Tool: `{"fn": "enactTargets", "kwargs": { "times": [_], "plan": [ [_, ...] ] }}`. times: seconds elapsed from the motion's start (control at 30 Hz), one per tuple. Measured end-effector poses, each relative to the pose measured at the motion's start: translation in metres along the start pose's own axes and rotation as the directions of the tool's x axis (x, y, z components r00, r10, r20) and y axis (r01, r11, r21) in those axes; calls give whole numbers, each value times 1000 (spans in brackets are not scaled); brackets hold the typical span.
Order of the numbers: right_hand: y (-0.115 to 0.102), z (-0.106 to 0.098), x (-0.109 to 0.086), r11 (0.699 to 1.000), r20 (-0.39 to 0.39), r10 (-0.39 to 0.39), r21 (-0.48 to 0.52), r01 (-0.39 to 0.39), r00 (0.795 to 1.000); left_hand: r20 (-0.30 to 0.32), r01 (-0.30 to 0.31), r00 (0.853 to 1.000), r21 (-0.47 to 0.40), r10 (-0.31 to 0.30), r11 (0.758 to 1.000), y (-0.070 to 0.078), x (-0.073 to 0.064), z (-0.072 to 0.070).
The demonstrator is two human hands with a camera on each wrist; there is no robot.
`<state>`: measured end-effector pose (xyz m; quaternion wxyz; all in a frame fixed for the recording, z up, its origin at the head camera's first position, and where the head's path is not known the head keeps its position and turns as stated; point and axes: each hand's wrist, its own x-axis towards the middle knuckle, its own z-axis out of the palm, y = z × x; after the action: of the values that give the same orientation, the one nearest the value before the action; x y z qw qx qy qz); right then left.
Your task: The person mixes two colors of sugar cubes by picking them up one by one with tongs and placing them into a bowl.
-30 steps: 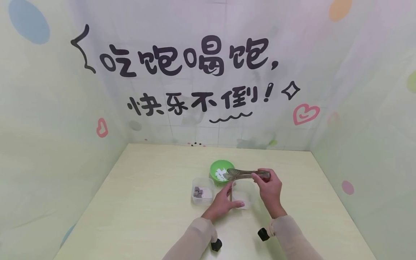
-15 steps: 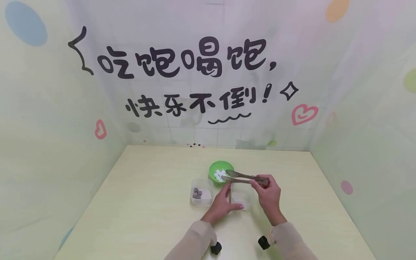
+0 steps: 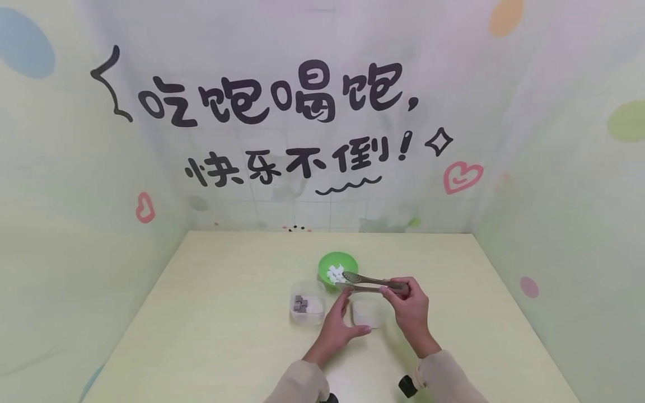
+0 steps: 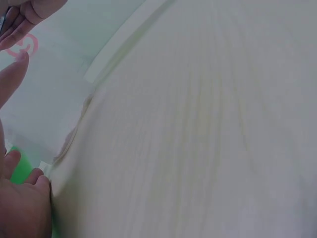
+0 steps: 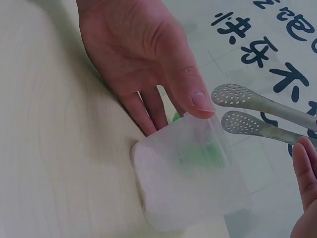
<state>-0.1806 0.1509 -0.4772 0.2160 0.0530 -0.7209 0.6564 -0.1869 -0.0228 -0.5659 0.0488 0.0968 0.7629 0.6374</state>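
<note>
In the head view my right hand [image 3: 413, 313] grips metal tongs [image 3: 375, 283] near their back end. Their perforated tips stand apart with nothing between them in the right wrist view, and hover over the front of a green bowl [image 3: 349, 259] of white pieces [image 3: 335, 273]. My left hand [image 3: 333, 331] holds a translucent plastic box [image 3: 372, 314] at its left side, thumb in front and fingers behind. That box [image 5: 183, 178] looks large and pale in the right wrist view. The left wrist view shows mostly pale cloth, with part of the left hand [image 4: 25, 210].
Left of my left hand stands another translucent box [image 3: 307, 287] with several grey-brown cubes [image 3: 300, 304] in it. Both boxes and the bowl rest on a pale wooden table [image 3: 227, 313]. A printed wall hanging [image 3: 262, 207] rises behind the table's back edge.
The tongs have lowered and come slightly nearer, their tips moving from over the bowl to its front right edge. The left hand stays at the box. The head view has shifted a little.
</note>
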Motion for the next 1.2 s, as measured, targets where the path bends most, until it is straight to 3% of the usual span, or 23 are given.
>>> {"fn": "enactTargets", "kwargs": {
  "times": [0.3,0.5,0.67,0.87,1.2],
  "plan": [
    [22,3,-1,999,-24,51,19,-50,998,7,-45,999,-70,46,997,-4,-18,-7],
    [3,5,-6,999,30,-2,46,1,1000,28,-8,1000,-91,10,996,0,-32,-12],
    [-3,8,-8,997,52,-18,70,15,998,0,-12,1000,-113,12,994,10,-43,-16],
    [-4,11,-7,995,74,-49,93,42,996,-26,-2,1000,-165,-2,986,0,-46,-19],
    [-6,20,-9,992,102,-62,117,50,993,-25,4,1000,-231,-10,973,0,-56,-25]
  ]
}}
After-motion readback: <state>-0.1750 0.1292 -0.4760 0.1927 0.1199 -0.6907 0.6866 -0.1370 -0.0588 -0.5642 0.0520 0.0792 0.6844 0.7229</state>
